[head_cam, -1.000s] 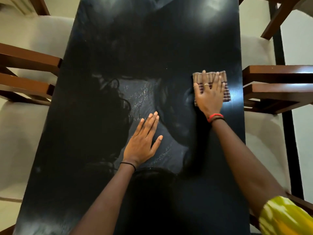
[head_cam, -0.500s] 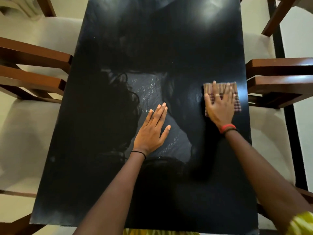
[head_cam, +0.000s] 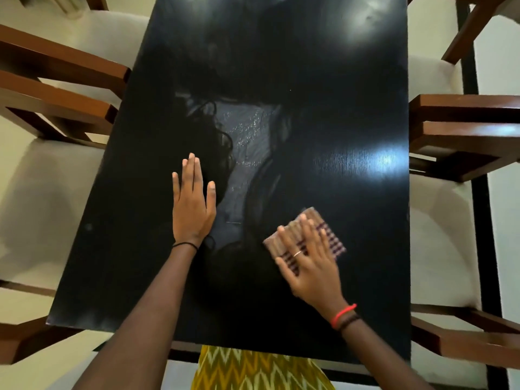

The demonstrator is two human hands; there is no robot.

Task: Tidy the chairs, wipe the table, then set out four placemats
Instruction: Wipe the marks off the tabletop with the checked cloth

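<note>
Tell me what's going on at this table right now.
A person is wiping the black table with a folded checked cloth. The right hand presses flat on the cloth near the table's near end, while the left hand rests flat on the bare top beside it. Wooden chairs stand along both sides. No placemats are out.

A shiny black tabletop fills the middle. Brown wooden chairs with pale cushions stand close on both sides. The floor is pale. Bright light spots shine on the dark top.
</note>
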